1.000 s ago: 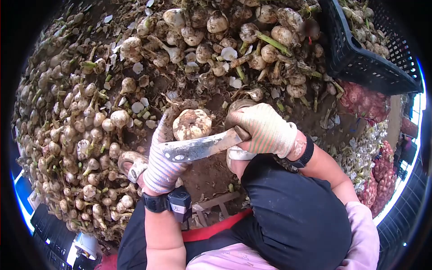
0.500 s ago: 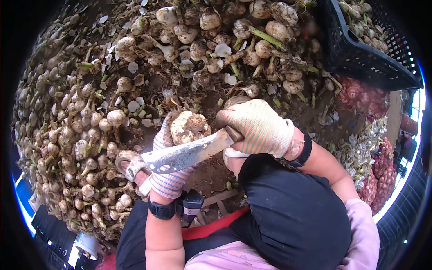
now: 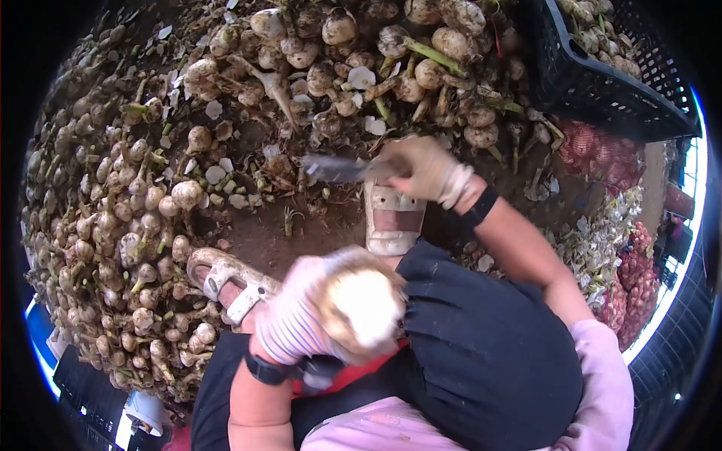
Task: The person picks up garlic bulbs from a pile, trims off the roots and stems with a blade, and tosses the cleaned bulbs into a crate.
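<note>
My left hand (image 3: 297, 308), in a striped knit glove, is closed around a garlic bulb (image 3: 368, 304) near my lap. The bulb's pale face points up, and motion blurs it and the hand. Farther forward, above a light sandal (image 3: 395, 218), my gloved right hand (image 3: 425, 169) grips a knife (image 3: 338, 168) by its handle. Its blurred blade points left, apart from the bulb. Past the knife lies a heap of soil-covered garlic bulbs (image 3: 338, 28), some with green stems.
More trimmed garlic bulbs (image 3: 143, 225) spread over the ground on the left. At upper right stands a black plastic crate (image 3: 617, 94) holding bulbs, beside a red net bag (image 3: 602, 154). Cut stem pieces and white peels (image 3: 215, 174) litter the soil. A white bucket (image 3: 144, 412) sits at lower left.
My left hand has brought the garlic bulb back towards my lap and turned its pale side up. My right hand has moved the knife forward, away from the bulb.
</note>
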Available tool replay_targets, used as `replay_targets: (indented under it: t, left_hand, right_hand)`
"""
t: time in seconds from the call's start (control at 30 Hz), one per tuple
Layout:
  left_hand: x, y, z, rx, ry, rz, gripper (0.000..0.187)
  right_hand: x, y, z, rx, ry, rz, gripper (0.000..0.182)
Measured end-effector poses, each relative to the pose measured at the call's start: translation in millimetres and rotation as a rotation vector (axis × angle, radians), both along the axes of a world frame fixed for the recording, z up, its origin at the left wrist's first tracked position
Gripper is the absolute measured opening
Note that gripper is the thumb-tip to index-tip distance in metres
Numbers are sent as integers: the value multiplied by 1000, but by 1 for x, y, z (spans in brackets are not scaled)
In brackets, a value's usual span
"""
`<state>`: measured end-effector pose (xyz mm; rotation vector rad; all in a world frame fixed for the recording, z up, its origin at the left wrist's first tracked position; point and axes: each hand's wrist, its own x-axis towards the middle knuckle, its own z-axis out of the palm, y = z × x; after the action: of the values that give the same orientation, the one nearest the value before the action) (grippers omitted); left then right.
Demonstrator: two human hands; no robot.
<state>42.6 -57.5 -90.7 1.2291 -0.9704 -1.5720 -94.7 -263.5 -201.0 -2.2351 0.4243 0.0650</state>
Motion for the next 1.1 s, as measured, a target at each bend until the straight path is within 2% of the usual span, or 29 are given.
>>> replay_targets:
  t: [0.07,0.1,0.13,0.2,0.23,0.27,0.3,0.33,0.37,0.4,0.47,0.53,0.6,0.67,0.7,0.73,0.8,0.83,0.87,0.93,0.97,1.0,1.03,1.1]
  left_hand:
    - [-13,1,-3,23,90,387,55]
    - [-6,2,2,181,-24,464,62]
    - [5,1,-7,-16,-346,438,66]
    - [8,1,-16,116,-172,514,65]
    - [10,-2,-16,21,-364,494,66]
    - [7,-4,-17,22,-367,490,66]
    - [3,-8,-18,162,54,639,67]
    - [-2,-13,-21,298,482,770,67]
    - [-9,-18,-23,48,-143,677,70]
    - [-6,-23,-26,-122,-489,497,75]
    - [0,-27,-25,-259,-923,363,84]
    - [-3,-21,-33,-253,-271,598,87]
    - [4,-14,-23,46,315,814,68]
    - [-2,-30,-22,100,759,768,64]
    - [-4,-30,-37,339,744,756,55]
    - [-7,-29,-47,154,673,551,45]
    - [-11,-26,-42,203,443,867,33]
    - [-6,-20,-46,220,331,819,32]
    - [3,-14,-49,262,179,680,27]
    - [-2,-15,-53,98,-46,684,22]
    - [-1,-11,-58,96,-45,682,22]
    - [2,-5,-66,-19,-461,542,23]
    - [2,-1,-72,-135,-870,381,25]
    - [4,-5,-59,-177,-949,437,26]
  right_hand:
    - [-16,-4,5,185,22,-107,18]
    - [-14,0,28,178,26,-129,17]
    - [-18,4,16,284,-14,-174,16]
    - [-3,10,53,365,115,-226,14]
    - [2,15,60,368,117,-219,14]
    - [7,19,64,638,48,-277,15]
    - [10,22,66,907,-30,-337,18]
    - [13,22,67,1107,-41,-280,29]
    - [21,29,75,1210,-70,-281,35]
    - [26,35,82,1312,-96,-279,41]
    - [24,31,73,1376,-158,-201,48]
    - [23,28,70,1275,-354,-324,52]
    - [21,30,76,1240,-314,-394,52]
    - [17,36,67,963,-345,-195,52]
    - [18,37,67,925,-355,-84,46]
    - [19,34,69,611,-329,15,40]
    - [11,32,76,811,-182,-121,34]
    - [8,37,64,651,-198,-256,27]
    - [7,33,59,648,-197,-310,21]
    - [5,27,56,440,-100,-237,21]
    - [6,25,58,340,-95,-147,24]
    - [10,25,62,242,-89,-59,26]
    - [15,24,64,277,-49,3,25]
    - [13,19,48,236,17,-11,24]
